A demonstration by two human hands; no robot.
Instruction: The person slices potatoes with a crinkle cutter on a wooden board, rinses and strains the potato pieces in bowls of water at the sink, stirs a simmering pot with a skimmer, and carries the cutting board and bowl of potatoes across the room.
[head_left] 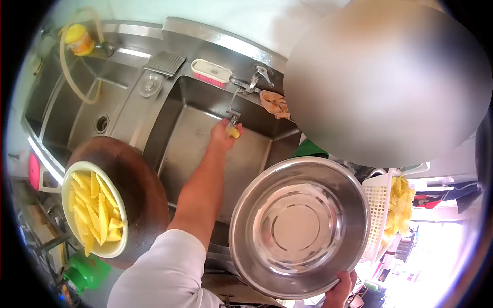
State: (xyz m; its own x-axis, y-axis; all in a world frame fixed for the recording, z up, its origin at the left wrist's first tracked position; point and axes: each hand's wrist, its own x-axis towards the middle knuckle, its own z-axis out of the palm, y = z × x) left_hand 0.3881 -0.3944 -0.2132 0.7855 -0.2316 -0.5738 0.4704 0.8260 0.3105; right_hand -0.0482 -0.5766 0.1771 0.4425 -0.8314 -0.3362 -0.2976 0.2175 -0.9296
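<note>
Your left hand (pixel 221 134) reaches into the sink (pixel 192 138), fingers curled around a small yellow piece (pixel 234 132) just below the tap spout (pixel 234 119). That placing seems meant to line the piece up with the outlet, though at this size it is hard to say whether water is running.

Your right hand (pixel 340 291) is clasped on the near rim of the metal basin (pixel 300 226), which stands to the right of your left forearm with its hollow side turned towards you. Taking it by the rim probably keeps it steady while leaving your left arm room to reach past.

Left of your left forearm, a pale bowl (pixel 125 226) of yellow crinkle-cut sticks (pixel 95 208) rests on a round brown block (pixel 149 185), apart from both hands. Beyond your right hand, a white basket (pixel 376 197) holds more yellow pieces (pixel 398 205), its near side partly covered by the basin. Past your left hand, a brush (pixel 210 71) lies at the sink's far edge.

The ends of your right fingers are hidden behind the rim, and you cannot tell what else supports the basin. Heavy blurring beyond the basin cuts off the stained cloth (pixel 275 104) beside the tap.
</note>
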